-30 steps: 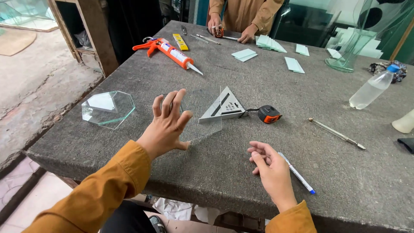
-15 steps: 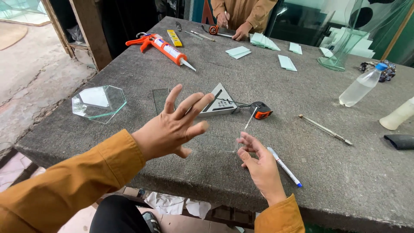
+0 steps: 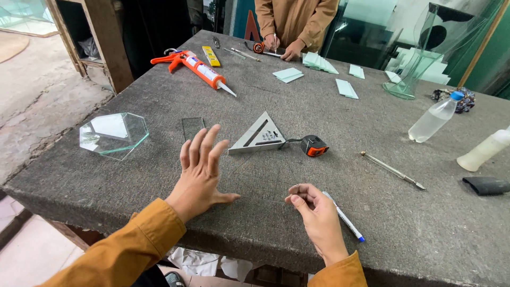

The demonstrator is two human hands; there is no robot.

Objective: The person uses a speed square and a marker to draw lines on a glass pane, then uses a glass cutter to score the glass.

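Over the near edge of the grey felt-covered table [image 3: 372,223], the left hand [image 3: 199,175] is spread wide, fingers splayed, palm down, holding nothing, just short of the metal triangle square [image 3: 258,135]. Whether it presses a clear pane cannot be told. Beside it, the right hand [image 3: 316,212] is loosely curled, empty, touching the blue-capped pen [image 3: 344,217].

Glass workshop, cut glass panes [image 3: 319,62], caulking gun [image 3: 195,66], worktable [image 3: 297,106]
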